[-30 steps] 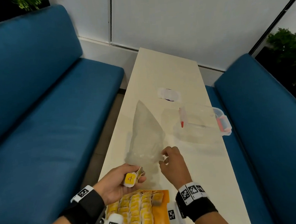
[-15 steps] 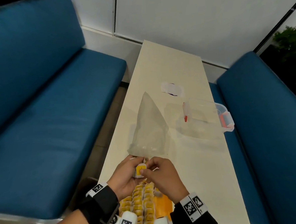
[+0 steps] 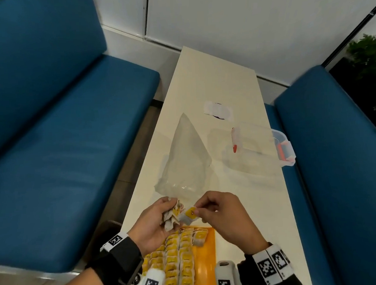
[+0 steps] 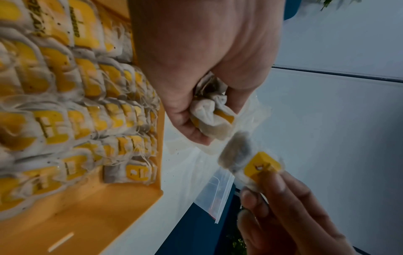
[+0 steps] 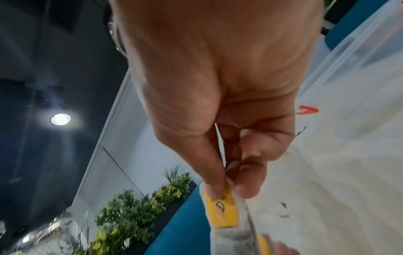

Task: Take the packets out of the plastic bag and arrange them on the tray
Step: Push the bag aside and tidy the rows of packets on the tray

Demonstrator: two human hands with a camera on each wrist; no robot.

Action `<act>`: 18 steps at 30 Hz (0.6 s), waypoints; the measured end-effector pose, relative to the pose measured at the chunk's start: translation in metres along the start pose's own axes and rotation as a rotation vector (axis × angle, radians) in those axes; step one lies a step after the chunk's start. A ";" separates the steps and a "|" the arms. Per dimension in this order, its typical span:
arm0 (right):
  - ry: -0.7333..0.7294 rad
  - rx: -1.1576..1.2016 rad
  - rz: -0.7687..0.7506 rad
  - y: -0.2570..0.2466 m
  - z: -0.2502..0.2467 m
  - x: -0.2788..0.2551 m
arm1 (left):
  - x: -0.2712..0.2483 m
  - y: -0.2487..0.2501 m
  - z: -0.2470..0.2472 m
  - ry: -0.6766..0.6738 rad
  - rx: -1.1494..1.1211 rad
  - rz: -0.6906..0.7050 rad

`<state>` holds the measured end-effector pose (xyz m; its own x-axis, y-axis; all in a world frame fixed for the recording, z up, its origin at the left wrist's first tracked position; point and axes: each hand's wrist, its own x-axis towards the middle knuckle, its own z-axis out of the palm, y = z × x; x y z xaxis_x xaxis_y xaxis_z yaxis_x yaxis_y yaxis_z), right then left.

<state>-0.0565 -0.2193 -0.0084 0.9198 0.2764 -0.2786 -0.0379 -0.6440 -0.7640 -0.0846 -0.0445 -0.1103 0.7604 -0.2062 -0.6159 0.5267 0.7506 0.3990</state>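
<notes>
From the head view, a long cream table (image 3: 211,79) runs away between two blue sofas (image 3: 61,139). On it lie the emptied plastic bag (image 3: 187,160), flat and pointing far, and to its right a clear lidded box (image 3: 260,151) with a white sticker (image 3: 218,110) beyond it. At the near edge the orange tray (image 3: 209,251) carries rows of yellow-labelled packets (image 3: 178,259). Just above the tray's far end, the left hand (image 3: 153,228) curls palm-up around a bunch of packets (image 3: 173,216), while the right hand (image 3: 227,217) pinches a single packet (image 3: 190,215) just beside that bunch.

The left wrist view shows the left hand's fingers (image 4: 191,127) closed around the crumpled bunch, tray rows at left.

The right wrist view shows thumb and forefinger (image 5: 246,182) clamped on the single packet's yellow tag, the other fingers tucked in.
</notes>
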 end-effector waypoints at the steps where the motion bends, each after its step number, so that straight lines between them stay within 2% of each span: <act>1: 0.035 -0.019 -0.020 0.000 -0.003 -0.001 | 0.000 0.000 -0.001 -0.001 0.001 -0.009; 3: 0.065 -0.147 -0.078 0.008 -0.005 -0.004 | -0.002 0.000 -0.003 -0.004 0.012 -0.033; 5: 0.001 -0.334 -0.109 0.022 0.000 -0.007 | -0.005 0.001 -0.008 -0.022 0.052 -0.050; 8: -0.036 -0.445 -0.059 0.048 0.002 -0.011 | -0.007 0.001 -0.015 -0.054 0.105 -0.053; 14: -0.326 -0.693 0.008 0.070 0.019 -0.014 | -0.008 0.002 -0.017 -0.043 0.138 -0.036; 18: -0.405 -0.808 0.017 0.078 0.031 -0.008 | -0.007 0.001 -0.018 -0.031 0.147 -0.027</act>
<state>-0.0783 -0.2497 -0.0835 0.7078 0.3943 -0.5862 0.3764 -0.9126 -0.1595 -0.0961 -0.0314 -0.1177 0.7552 -0.2460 -0.6076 0.5956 0.6447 0.4792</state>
